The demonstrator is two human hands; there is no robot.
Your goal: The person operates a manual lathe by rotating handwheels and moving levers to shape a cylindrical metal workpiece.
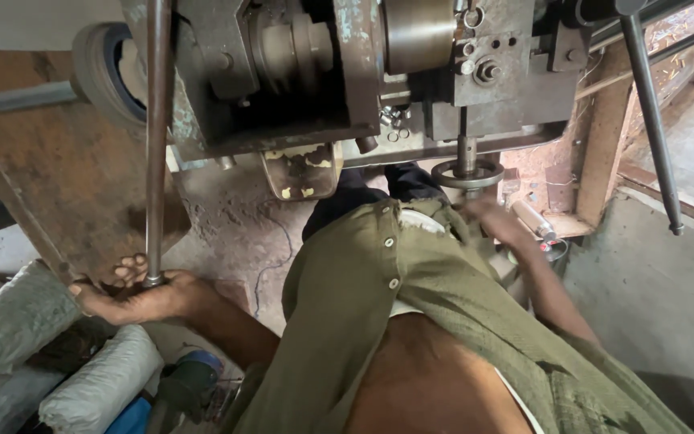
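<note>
Your left hand (134,296) was clenched round the long lever bar's (157,145) lower end. Your right hand (487,219), blurred, grip unclear, sat just under the round flanged part (467,174). Work looked mid-cycle, part not yet off the machine (347,72).

Left hand (142,296) clenched, fingers curled; right hand (491,221) outstretched (blurred).

Right hand (498,223) motion-blurred

An olive-green shirt (411,305) with small pale buttons hangs open over a white undershirt (421,220); dark trousers (363,197) show below, forearms bare.
</note>
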